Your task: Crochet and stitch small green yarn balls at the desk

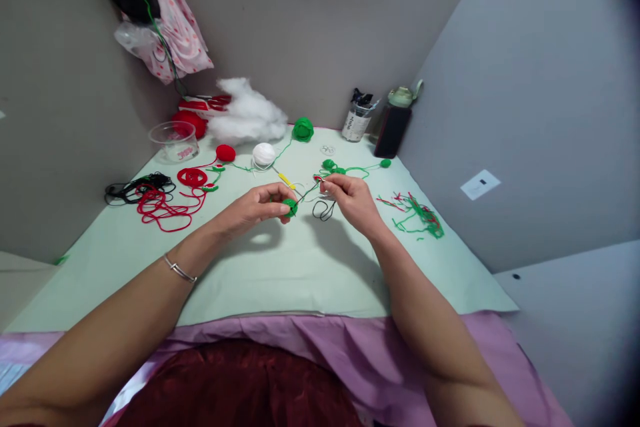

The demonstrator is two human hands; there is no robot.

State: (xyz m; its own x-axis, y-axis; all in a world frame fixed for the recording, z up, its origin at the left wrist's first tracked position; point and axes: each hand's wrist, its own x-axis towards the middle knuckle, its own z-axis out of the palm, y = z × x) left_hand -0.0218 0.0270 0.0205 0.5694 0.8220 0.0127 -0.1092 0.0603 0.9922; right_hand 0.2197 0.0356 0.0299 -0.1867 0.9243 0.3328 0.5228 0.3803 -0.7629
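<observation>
We hold the green crocheted piece (291,208) above the worktop (280,277), clamped in our left hand (257,206), while a dark strand (307,191) slants rightward and away from it toward our right hand (353,197), pinched together on something too small to tell.

In the frame's centre, a yarn piece (291,209) is in the left hand (265,203), left of the right hand (350,197). Behind, towards upper right, a bottle (393,130) stands right of a cup (356,125).

diffuse light casts soft shadows; right edge dark.
</observation>
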